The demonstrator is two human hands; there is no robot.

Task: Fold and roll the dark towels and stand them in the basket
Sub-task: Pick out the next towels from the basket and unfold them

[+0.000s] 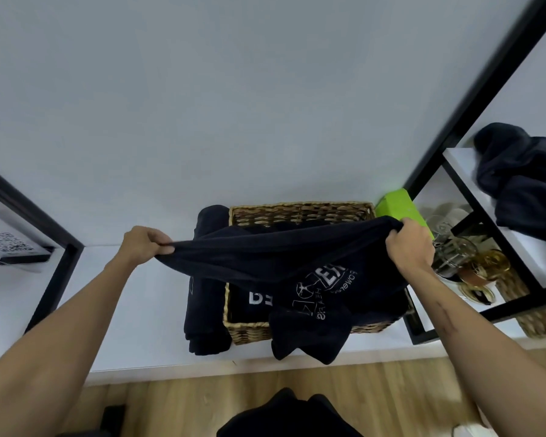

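A dark towel (281, 257) with white print is stretched out above the wicker basket (300, 212). My left hand (145, 239) pinches its left corner and my right hand (410, 247) grips its right corner. The cloth sags in the middle, and its lower end hangs over the basket's front rim. A rolled dark towel (207, 298) lies on the white shelf just left of the basket. More dark cloth with white letters (259, 298) sits inside the basket, mostly hidden by the held towel.
A green box (401, 205) stands behind the basket's right corner. A black-framed rack (473, 99) at right holds a heap of dark towels (524, 178) above, glass jars (467, 260) below. A black frame (60, 247) stands at left. Wooden floor lies below the shelf edge.
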